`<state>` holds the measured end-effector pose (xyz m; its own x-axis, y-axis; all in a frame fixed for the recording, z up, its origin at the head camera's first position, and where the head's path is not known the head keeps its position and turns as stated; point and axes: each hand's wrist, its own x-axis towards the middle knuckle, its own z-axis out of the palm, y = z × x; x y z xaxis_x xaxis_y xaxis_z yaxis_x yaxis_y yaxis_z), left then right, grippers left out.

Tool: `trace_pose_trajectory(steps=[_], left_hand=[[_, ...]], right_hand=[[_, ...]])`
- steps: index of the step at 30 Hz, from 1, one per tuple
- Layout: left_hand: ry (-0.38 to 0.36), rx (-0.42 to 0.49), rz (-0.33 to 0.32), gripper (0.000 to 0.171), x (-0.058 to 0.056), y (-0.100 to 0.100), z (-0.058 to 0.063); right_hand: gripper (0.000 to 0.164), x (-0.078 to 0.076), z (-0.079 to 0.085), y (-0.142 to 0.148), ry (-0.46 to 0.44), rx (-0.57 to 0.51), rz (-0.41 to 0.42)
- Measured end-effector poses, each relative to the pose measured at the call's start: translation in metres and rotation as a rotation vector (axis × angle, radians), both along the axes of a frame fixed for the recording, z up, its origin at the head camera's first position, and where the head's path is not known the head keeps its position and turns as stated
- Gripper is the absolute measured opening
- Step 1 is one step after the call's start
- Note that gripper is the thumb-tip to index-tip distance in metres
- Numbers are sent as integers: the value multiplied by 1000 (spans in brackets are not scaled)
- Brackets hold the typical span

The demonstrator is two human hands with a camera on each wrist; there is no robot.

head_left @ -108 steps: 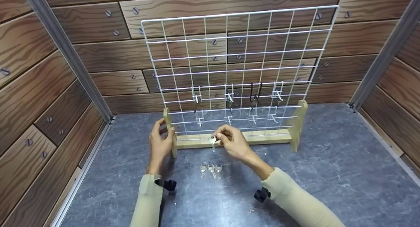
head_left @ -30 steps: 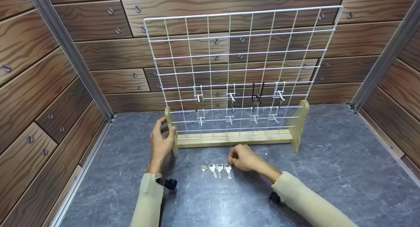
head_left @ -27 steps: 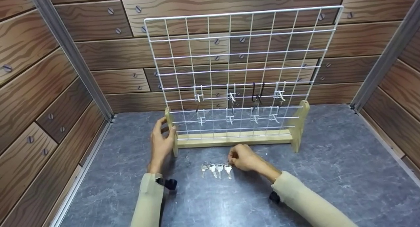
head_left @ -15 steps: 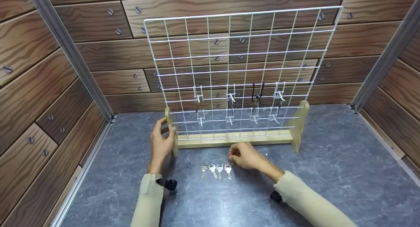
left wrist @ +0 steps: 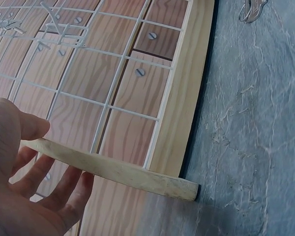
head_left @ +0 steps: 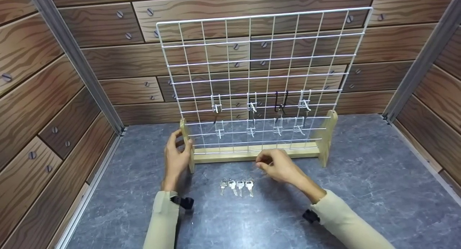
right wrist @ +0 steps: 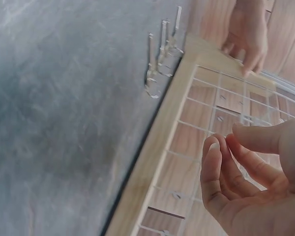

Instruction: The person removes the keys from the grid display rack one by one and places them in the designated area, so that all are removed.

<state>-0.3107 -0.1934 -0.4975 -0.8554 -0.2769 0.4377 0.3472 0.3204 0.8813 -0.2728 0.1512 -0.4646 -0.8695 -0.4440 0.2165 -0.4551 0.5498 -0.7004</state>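
Note:
My left hand (head_left: 176, 157) grips the left wooden upright (left wrist: 113, 167) of a stand, thumb on one side and fingers on the other. The stand carries a white wire grid (head_left: 263, 16). My right hand (head_left: 282, 166) hovers in front of the wooden base bar (head_left: 219, 157), its fingers loosely bent and holding nothing; the right wrist view shows the thumb and fingertips bare. Several silver keys with small rings (head_left: 240, 186) lie in a row on the table, a little left of and nearer than the right hand.
White hooks (head_left: 216, 107) hang in two rows on the grid's lower half, with one black hook (head_left: 281, 105) in the upper row. Thin key-like pieces dangle from the upper hooks. The grey table (head_left: 144, 223) is enclosed by wood-patterned walls (head_left: 119, 58).
My right hand set a key down at the right end of the row, let go, then rose and moved right and away from it. The left hand kept its grip on the upright.

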Motion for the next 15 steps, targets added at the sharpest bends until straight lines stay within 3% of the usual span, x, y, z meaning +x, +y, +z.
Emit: trace_pose_trajectory(steps=[15], left_hand=[[15,-24,17,42,0,0,-1]], right_hand=[[7,9,26,17,67,-65,-38]])
